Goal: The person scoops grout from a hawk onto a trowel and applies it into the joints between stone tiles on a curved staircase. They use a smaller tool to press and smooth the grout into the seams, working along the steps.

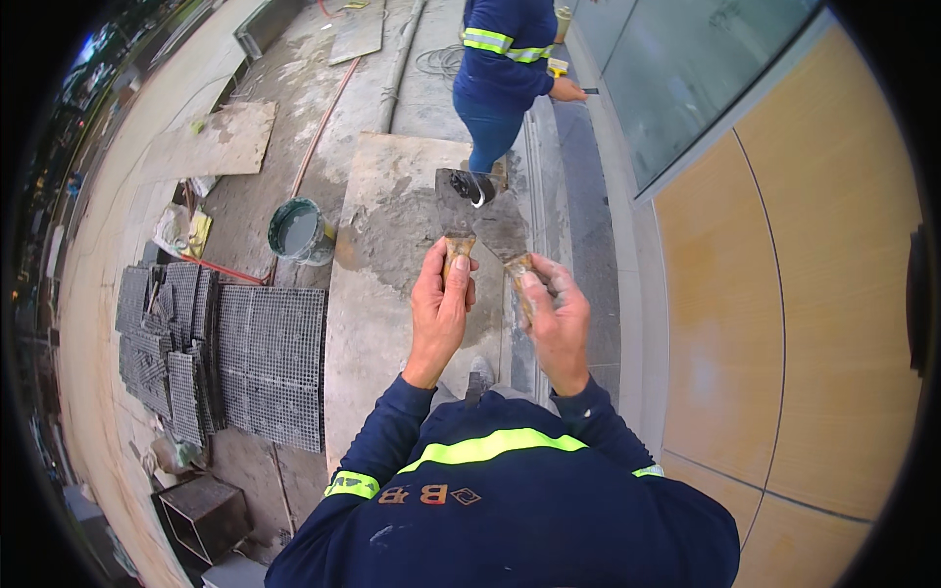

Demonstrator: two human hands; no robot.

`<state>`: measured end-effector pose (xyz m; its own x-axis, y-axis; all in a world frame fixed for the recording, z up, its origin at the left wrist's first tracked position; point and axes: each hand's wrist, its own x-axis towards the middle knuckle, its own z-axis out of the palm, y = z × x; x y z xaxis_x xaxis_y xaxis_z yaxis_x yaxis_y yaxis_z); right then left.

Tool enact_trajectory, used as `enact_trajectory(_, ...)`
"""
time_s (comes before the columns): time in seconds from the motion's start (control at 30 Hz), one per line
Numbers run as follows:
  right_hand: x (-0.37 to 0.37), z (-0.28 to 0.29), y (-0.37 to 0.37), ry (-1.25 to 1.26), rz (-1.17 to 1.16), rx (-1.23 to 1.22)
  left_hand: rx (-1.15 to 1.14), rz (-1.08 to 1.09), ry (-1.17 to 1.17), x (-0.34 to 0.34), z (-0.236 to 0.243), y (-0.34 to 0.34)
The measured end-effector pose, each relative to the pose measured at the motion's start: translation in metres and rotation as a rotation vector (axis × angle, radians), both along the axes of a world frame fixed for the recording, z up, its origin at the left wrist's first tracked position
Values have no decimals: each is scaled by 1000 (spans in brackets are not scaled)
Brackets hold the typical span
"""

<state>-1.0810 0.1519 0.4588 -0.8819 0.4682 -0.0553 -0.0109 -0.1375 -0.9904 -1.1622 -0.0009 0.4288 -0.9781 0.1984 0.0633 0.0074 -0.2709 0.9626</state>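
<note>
My left hand is closed around the worn wooden handle of a putty knife, held upright in front of me. My right hand grips a second stained wooden handle, tilted toward the left. Their dark, mortar-smeared blades point away from me and look overlapped; I cannot tell whether they touch. One has a glossy black and white patch. Below the tools lies a pale board with patches of wet grey mortar.
A co-worker stands just ahead beside a glass pane. Wooden panels run along my right. At my left are a bucket of grey liquid, stacked dark grid tiles, a red hose and a metal box.
</note>
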Motion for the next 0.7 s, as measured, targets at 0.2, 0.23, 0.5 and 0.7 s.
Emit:
enact_trajectory(0.2,-23,-19,4,130,-88,196,-85,-56,30,6,-7,9)
enact_trajectory(0.23,-25,-17,5,129,-113,213,-154,-81,52,7,-10,9)
enact_trajectory(0.5,-15,15,42,192,-19,31,-292,-96,-63,13,-27,-19)
enact_trajectory(0.7,0,3,65,76,74,-287,-316,-109,-164,3,-24,-54)
